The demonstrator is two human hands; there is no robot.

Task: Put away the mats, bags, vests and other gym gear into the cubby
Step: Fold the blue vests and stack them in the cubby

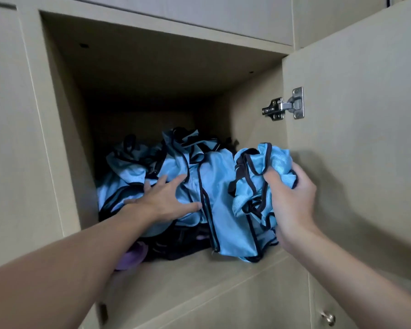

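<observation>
Inside the open cubby (64,143), on its shelf floor: heap of light-blue vests (176,162) with dark trim, piled from the near edge back toward the dim far wall. Under the heap at the near left, dark fabric (176,245) and a purple item (133,255), too hidden to identify. On top of the heap, left hand (163,201), palm down, fingers straight and spread wide, pressing on the blue cloth. Just right of it, right hand (292,200), fingers and thumb curled tight round one bunched vest (254,186); holds it at the near right of the opening, touching the heap, lower hem draped on the shelf edge. Farther right, cubby door (354,138) swung open, metal hinge (284,105) at its inner edge. Below right, small round knob (328,318) on a lower door.
</observation>
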